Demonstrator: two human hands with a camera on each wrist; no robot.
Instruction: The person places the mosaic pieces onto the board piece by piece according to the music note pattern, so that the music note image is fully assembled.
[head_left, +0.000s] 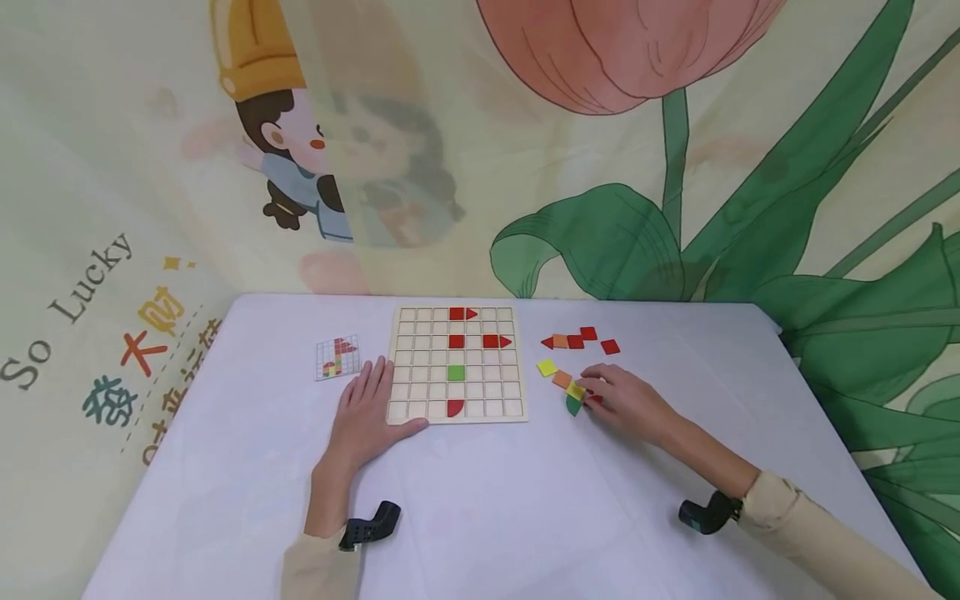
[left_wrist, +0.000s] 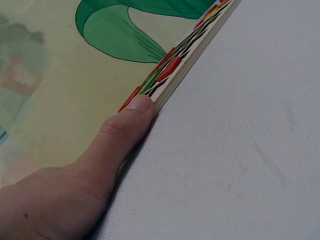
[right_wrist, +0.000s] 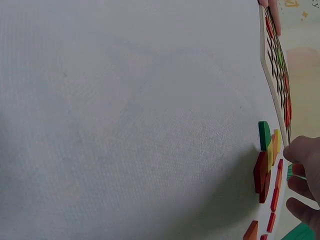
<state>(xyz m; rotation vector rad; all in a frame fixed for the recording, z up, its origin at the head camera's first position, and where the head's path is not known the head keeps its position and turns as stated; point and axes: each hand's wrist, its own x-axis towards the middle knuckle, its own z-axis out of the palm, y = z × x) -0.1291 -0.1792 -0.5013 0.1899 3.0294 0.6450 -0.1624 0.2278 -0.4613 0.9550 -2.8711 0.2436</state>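
My left hand (head_left: 367,425) rests flat at the left side of a gridded wooden board (head_left: 495,419), its thumb along the near edge; the left wrist view shows the thumb (left_wrist: 125,120) against that edge. On the board lie several red pieces, among them a quarter-round (head_left: 455,409), and one green square (head_left: 456,373). My right hand (head_left: 626,404) hovers with loosely bent fingers over loose pieces right of the board. Closest to its fingertips are a yellow piece (head_left: 575,390), a green rounded piece (head_left: 573,406) and a partly covered red one. No piece shows between thumb and fingers in the right wrist view.
A small pattern card (head_left: 337,358) lies left of the board. Farther back on the right are red squares (head_left: 611,347), an orange square (head_left: 560,341) and a red triangle (head_left: 548,342). A yellow square (head_left: 547,367) sits near the board. A printed cloth hangs behind the white table (head_left: 480,517).
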